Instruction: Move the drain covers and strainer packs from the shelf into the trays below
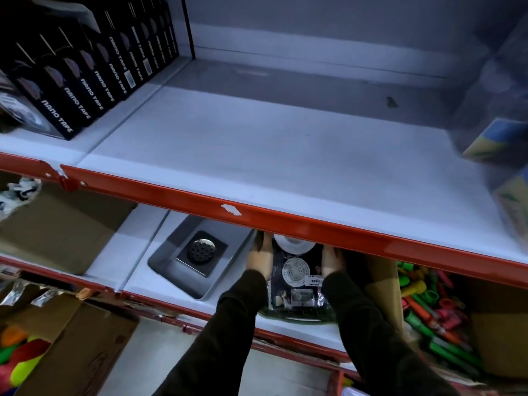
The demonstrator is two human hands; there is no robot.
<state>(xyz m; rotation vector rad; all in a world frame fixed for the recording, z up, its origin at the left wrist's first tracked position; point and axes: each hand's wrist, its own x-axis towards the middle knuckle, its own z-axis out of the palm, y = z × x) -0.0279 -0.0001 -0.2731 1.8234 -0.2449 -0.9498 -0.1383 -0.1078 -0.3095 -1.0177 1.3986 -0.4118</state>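
Under the bare upper shelf point(257, 155), both hands — left hand point(259, 260), right hand point(333, 261) — clasp the strainer packs point(295, 277) between them, lowering it beside the grey tray point(160, 260) left of the grip — next, I judge, release.

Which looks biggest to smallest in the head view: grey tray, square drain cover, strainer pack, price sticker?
1. grey tray
2. strainer pack, partly hidden by both hands and the shelf edge, so its rank against the tray is unsure
3. square drain cover, inside the tray
4. price sticker on the pack
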